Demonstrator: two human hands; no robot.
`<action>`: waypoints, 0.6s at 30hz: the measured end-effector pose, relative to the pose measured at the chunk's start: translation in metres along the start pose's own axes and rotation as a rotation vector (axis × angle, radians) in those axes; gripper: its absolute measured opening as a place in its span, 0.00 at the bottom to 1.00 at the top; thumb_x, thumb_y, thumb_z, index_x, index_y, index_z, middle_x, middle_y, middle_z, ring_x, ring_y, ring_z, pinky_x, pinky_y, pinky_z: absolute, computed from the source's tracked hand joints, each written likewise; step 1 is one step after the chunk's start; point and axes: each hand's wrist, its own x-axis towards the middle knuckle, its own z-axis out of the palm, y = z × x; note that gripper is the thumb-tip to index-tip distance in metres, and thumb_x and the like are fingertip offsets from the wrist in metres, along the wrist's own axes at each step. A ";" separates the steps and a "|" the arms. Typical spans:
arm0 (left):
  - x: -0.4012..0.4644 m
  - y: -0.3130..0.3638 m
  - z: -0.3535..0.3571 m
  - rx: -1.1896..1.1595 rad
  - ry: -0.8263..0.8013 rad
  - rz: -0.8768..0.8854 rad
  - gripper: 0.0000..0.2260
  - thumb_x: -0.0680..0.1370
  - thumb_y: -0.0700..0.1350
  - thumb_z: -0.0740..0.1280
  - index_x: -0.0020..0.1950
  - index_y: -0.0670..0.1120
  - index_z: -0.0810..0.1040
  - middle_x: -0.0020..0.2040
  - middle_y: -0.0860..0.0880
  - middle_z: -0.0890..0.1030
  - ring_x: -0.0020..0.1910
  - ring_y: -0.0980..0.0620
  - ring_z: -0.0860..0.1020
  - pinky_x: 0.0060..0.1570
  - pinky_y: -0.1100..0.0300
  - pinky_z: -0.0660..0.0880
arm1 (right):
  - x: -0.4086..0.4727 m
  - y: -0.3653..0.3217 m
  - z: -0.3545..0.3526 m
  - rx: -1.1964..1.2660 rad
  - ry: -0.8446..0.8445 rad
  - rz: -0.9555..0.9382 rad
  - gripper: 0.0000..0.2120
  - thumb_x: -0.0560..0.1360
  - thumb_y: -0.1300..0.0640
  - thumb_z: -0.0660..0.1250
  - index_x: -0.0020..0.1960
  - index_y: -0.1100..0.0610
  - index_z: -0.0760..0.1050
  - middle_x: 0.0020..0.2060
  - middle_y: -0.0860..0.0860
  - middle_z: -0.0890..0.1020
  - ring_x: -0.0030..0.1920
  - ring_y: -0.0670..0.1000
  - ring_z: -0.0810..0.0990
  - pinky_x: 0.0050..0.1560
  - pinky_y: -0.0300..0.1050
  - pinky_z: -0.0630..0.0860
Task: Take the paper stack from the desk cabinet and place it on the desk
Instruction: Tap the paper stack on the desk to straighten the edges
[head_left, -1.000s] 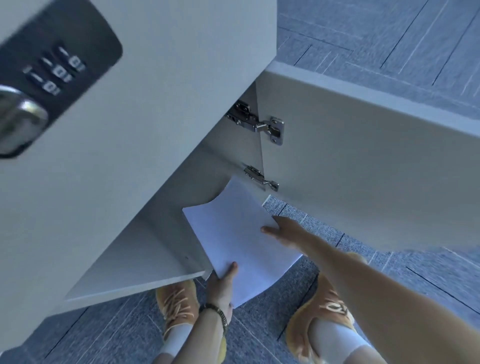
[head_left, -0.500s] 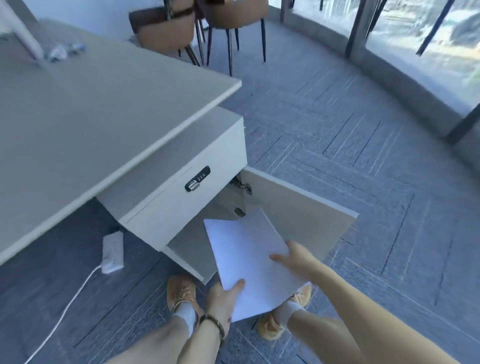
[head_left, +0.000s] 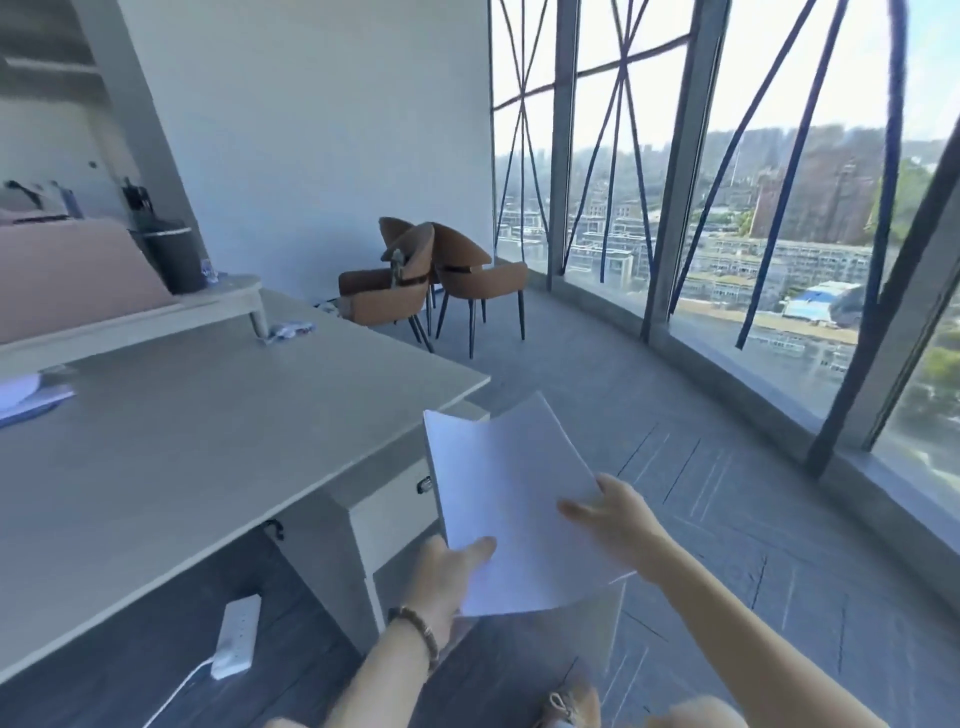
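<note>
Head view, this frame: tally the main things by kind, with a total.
Paper stack, held in the left hand and right hand: 1
Hands: 2
Desk: 1
Brown chairs: 2
White power strip on the floor: 1
Dark cylindrical container on the desk riser: 1
Total: 8

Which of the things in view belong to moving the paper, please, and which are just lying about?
Part of the job:
paper stack, held in the left hand and right hand
desk
desk cabinet

Just lying about:
power strip on the floor
brown chairs
dark bin
papers at the desk's left
</note>
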 end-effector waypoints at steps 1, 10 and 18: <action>-0.010 0.018 -0.004 -0.014 -0.001 0.054 0.09 0.68 0.44 0.74 0.47 0.45 0.84 0.47 0.46 0.88 0.47 0.45 0.86 0.51 0.46 0.82 | -0.006 -0.015 -0.006 0.032 0.021 -0.037 0.16 0.67 0.44 0.74 0.49 0.54 0.79 0.44 0.52 0.86 0.45 0.55 0.85 0.48 0.52 0.81; -0.064 0.125 -0.079 -0.096 0.062 0.364 0.11 0.77 0.40 0.70 0.59 0.48 0.81 0.54 0.49 0.87 0.51 0.48 0.85 0.47 0.53 0.81 | -0.059 -0.145 -0.017 0.362 -0.074 -0.307 0.13 0.74 0.53 0.67 0.55 0.59 0.77 0.50 0.58 0.85 0.51 0.60 0.84 0.54 0.58 0.80; -0.045 0.161 -0.179 -0.080 0.215 0.475 0.14 0.78 0.38 0.68 0.60 0.53 0.79 0.54 0.54 0.86 0.53 0.52 0.85 0.53 0.50 0.80 | -0.019 -0.235 0.064 0.480 -0.355 -0.454 0.18 0.69 0.58 0.64 0.58 0.49 0.76 0.54 0.51 0.84 0.53 0.52 0.84 0.53 0.55 0.81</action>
